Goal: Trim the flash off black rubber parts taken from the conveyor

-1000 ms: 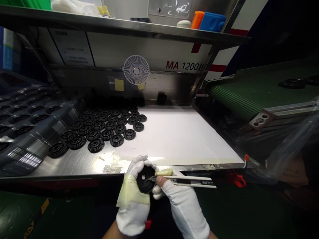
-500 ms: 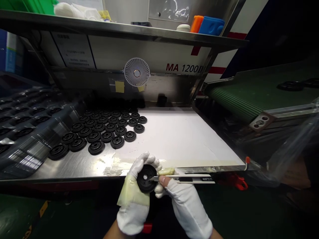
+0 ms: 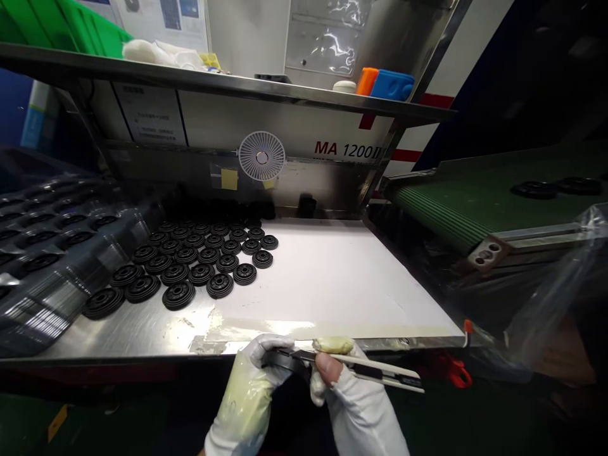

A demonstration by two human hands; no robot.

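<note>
Head view: we log left hand (image 3: 254, 383), gloved, clamped on black disc (image 3: 287, 363), tilted nearly edge-on before near edge of worktop (image 3: 128, 332). Right hand (image 3: 344, 383), gloved with thumb bare, clamped on white-and-black cutter (image 3: 387, 373), front end at disc rim; blade contact we cannot tell. On worktop we note many ribbed discs (image 3: 178, 296), grouped left of white sheet (image 3: 332, 285). Behind: round fan (image 3: 261, 156).

The hands (image 3: 251, 389) (image 3: 346, 389) wear yellow-patched white gloves (image 3: 368, 418).
</note>
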